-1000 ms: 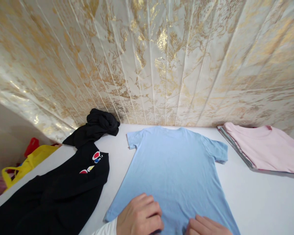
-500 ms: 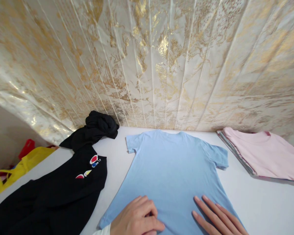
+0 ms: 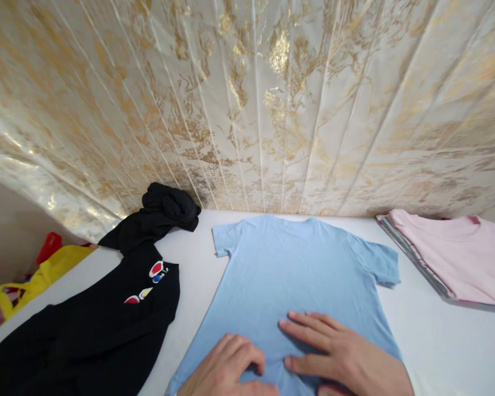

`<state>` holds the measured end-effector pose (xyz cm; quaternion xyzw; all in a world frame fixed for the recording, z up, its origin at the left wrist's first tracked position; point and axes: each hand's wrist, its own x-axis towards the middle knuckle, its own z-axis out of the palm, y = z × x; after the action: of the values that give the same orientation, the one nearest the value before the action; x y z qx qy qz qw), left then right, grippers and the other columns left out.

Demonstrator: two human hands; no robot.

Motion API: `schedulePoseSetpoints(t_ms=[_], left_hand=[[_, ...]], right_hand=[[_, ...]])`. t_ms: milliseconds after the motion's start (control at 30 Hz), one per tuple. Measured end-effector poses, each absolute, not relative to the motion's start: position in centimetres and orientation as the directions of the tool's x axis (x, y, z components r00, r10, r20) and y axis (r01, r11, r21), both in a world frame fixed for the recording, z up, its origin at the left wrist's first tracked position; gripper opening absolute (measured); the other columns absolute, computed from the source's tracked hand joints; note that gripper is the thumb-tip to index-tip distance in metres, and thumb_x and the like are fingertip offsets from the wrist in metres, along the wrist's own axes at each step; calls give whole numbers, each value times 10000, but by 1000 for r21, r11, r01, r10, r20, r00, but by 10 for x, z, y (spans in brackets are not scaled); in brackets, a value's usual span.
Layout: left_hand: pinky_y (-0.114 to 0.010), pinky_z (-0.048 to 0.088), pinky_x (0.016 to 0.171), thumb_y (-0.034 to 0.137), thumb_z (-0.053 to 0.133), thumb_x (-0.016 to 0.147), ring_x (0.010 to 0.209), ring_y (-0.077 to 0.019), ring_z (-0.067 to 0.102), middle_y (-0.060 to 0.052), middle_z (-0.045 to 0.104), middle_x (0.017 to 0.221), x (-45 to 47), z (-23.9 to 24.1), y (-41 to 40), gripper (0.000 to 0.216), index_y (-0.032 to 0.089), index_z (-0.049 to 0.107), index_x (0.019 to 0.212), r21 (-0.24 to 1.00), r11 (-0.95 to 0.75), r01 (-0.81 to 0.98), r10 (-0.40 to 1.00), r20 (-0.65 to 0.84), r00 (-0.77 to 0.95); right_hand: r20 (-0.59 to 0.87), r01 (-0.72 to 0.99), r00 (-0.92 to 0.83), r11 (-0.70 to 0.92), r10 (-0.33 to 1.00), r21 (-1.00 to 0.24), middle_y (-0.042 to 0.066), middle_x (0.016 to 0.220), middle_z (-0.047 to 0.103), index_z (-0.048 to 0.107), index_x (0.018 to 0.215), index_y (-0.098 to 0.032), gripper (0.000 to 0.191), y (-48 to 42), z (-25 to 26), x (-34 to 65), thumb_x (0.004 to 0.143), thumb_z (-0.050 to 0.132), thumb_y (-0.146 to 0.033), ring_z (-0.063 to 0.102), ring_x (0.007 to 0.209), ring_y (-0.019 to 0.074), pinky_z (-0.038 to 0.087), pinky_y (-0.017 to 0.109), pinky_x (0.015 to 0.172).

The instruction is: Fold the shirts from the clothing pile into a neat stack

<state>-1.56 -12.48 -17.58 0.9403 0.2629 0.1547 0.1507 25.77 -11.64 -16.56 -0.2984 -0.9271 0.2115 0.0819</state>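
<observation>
A light blue T-shirt (image 3: 301, 269) lies spread out on the white table, neckline at the far side and both short sleeves out to the sides. My right hand (image 3: 342, 352) rests on its lower middle, fingers stretched out and spread. My left hand (image 3: 226, 368) is on the lower left part of the shirt, its fingers bent and its thumb apart from them, with blue fabric showing in the gap. The shirt's bottom edge is mostly out of frame.
A black garment (image 3: 86, 324) with a colourful print lies at left, a crumpled black cloth (image 3: 165, 209) behind it. Folded shirts, pink on top (image 3: 466, 258), are stacked at right. A yellow bag (image 3: 58, 269) sits beyond the table's left edge. A gold-patterned curtain (image 3: 247, 110) hangs behind.
My right hand has moved left and inward across the shirt, closer to my left hand. My left hand has stayed nearly in place, with its thumb farther from the fingers.
</observation>
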Motion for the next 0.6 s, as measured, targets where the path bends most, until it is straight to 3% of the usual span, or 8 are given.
schedulePoseSetpoints(t_ms=[133,233,433,600], left_hand=[[-270,411,783,274,483,929,909,-165,486,-20,555,1018,-14,-189,-123,150,277,586,1039,339,-841,421,519,288,805],[-271,425,769,281,471,933,898,-167,494,-24,546,1015,-13,-196,-121,154,280,586,1035,300,-863,406,492,321,809],[-287,459,803,407,437,932,933,-181,526,-51,565,1088,-9,-168,-121,274,230,580,1085,241,-832,499,548,220,807],[-322,481,832,369,535,882,996,-211,544,-42,577,1159,-5,-163,-126,281,257,565,1139,178,-792,584,609,158,777]], right_hand=[[89,676,-654,633,752,-378,48,1488,276,399,1358,-336,476,-101,-183,284,900,440,-458,244,1360,260,255,497,1074],[84,675,-650,624,755,-394,37,1497,258,408,1353,-341,491,-96,-188,292,889,439,-500,224,1367,267,211,509,1086],[78,666,-654,622,752,-413,10,1488,284,444,1322,-360,429,-99,-186,290,911,409,-475,233,1365,247,201,492,1093],[92,725,-613,605,785,-328,26,1496,250,306,1410,-298,573,-126,-179,278,888,439,-495,197,1376,249,246,468,1093]])
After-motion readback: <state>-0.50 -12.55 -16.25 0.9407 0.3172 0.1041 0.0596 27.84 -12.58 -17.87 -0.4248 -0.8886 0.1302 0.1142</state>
